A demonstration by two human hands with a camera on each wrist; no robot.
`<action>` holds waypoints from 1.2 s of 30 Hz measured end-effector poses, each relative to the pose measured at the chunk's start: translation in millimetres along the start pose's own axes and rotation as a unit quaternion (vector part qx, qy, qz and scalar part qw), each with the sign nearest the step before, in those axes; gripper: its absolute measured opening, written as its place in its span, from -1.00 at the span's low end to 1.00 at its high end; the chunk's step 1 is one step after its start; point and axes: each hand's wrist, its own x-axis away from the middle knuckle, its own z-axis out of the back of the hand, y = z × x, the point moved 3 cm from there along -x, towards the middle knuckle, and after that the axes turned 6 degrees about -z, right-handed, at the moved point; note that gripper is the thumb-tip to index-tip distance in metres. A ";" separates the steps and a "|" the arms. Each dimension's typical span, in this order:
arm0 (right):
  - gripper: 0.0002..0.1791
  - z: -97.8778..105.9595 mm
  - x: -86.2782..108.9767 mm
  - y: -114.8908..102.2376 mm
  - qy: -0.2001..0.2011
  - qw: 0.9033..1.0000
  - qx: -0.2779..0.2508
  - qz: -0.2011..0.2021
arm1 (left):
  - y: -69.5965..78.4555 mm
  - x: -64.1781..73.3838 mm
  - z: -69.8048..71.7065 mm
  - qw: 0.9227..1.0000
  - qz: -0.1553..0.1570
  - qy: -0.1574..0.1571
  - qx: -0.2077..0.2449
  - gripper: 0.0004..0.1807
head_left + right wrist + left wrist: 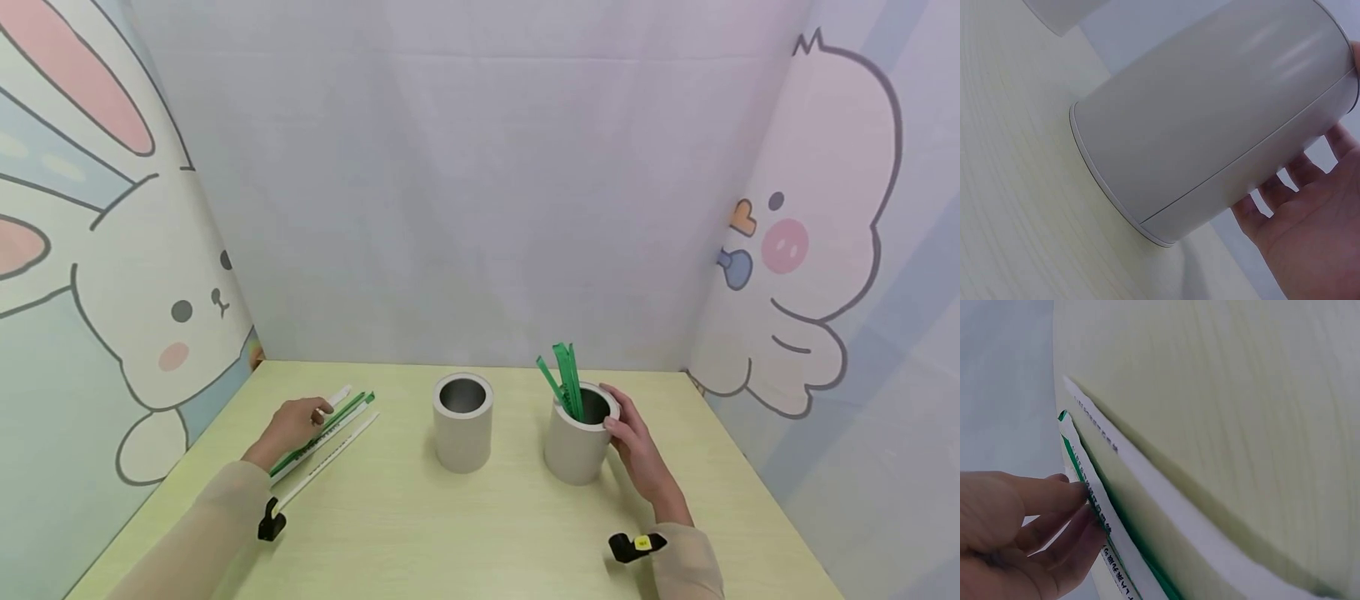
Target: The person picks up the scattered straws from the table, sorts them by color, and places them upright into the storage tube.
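My left hand [296,423] is over several long, thin wrapped straws at the left of the table. Its fingertips reach the side of a green-edged white straw [1094,487] with dark print, and a gap shows between the fingers. A separate white straw [330,458] lies to the right of that bunch. On the right side, my right hand [637,446] grips a light grey cylindrical cup [576,454] from its right, thumb at the rim and fingers round the wall. Several green straws [567,379] stand in that cup, leaning left.
A second grey cup [462,437], with a dark inside, stands upright left of the gripped one. The pale wooden table [420,533] ends at a plain back curtain [480,208]. Cartoon-printed curtains border both sides. A black wrist device [272,523] sits beside my left sleeve.
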 end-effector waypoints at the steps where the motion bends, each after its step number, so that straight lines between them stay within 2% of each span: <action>1: -0.37 0.1 -0.2 0.4 0.000 1.000 0.000 0.000 | -0.8 0.1 -1.0 1.000 0.002 -0.003 0.000 -0.70; 6: -0.38 0.4 -0.8 1.2 -0.002 1.000 0.001 0.003 | -4.0 -1.7 -5.5 1.000 0.009 -0.004 -0.006 -0.69; 13: -0.38 0.6 -0.9 0.6 0.001 1.000 0.001 0.001 | 2.6 -3.9 -4.4 1.000 0.015 0.002 -0.016 -0.70; 18: -0.38 0.7 -1.2 2.0 0.001 1.000 0.002 0.001 | 1.7 -4.4 -4.3 1.000 0.009 0.002 -0.016 -0.68; 24: -0.37 1.1 -1.5 2.5 0.001 1.000 0.001 0.000 | -2.2 -6.7 0.7 1.000 0.011 0.025 -0.002 -0.65; 27: -0.37 0.3 -1.6 1.6 0.001 1.000 0.001 -0.002 | 6.0 -7.2 9.4 0.999 0.012 0.048 0.023 -0.62; 32: -0.36 -0.6 -1.2 -0.8 0.004 1.000 0.001 -0.001 | 32.5 -7.6 24.4 0.994 -0.009 0.094 0.058 -0.59; 36: -0.36 -1.1 -0.8 -0.5 0.005 1.000 0.002 -0.002 | 53.6 -6.9 31.2 0.990 -0.021 0.116 0.083 -0.57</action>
